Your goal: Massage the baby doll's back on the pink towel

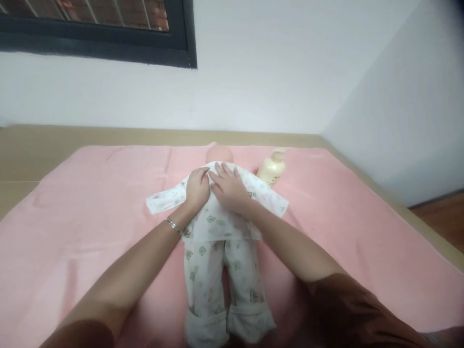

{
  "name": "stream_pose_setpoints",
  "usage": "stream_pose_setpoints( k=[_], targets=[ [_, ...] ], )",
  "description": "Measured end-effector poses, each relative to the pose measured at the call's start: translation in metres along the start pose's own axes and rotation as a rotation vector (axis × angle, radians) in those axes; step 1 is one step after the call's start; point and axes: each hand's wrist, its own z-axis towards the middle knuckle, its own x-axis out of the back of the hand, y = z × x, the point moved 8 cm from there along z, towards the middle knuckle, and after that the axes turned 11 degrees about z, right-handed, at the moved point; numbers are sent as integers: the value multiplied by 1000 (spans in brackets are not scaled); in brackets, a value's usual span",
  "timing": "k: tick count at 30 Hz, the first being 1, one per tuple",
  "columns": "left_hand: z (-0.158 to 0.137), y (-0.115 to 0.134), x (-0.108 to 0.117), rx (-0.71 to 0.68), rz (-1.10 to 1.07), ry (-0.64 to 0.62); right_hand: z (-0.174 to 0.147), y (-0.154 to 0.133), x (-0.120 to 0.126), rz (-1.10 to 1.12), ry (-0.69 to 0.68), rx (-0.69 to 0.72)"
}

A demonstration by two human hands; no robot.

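Note:
A baby doll (219,154) lies stretched out on a pink sheet, its smooth head at the far end. It wears a white long-sleeved shirt (217,227) with small printed figures and matching trousers (205,275) with rolled cuffs. No hands or feet show at the sleeve and trouser ends. My left hand (197,188) is on the left of the upper shirt, fingers curled in and closed on the fabric. Beside it, my right hand (230,187) rests flat on the shirt, its fingers spread near the collar.
A cream pump bottle (271,169) stands tilted in view beside the right sleeve. Beneath everything, the pink sheet (116,193) covers a tan bed surface (21,154). White walls (253,72) border the back and right. A dark-framed window (181,29) is at upper left.

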Motion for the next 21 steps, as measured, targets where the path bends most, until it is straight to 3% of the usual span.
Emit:
stream_pose_setpoints(
  k=[5,9,15,18,21],
  targets=[
    [1,3,-1,-9,22,-5,16,33,16,16,41,-94],
    [1,0,-2,-5,15,4,4,21,12,-90,89,-153],
    [2,-3,-4,-12,0,-1,-8,-19,-5,-107,48,114],
    [2,-1,-4,-27,4,-1,4,-2,1,-23,7,126],
    [2,-1,-4,-18,26,0,15,23,12,7,21,14]
  ],
)
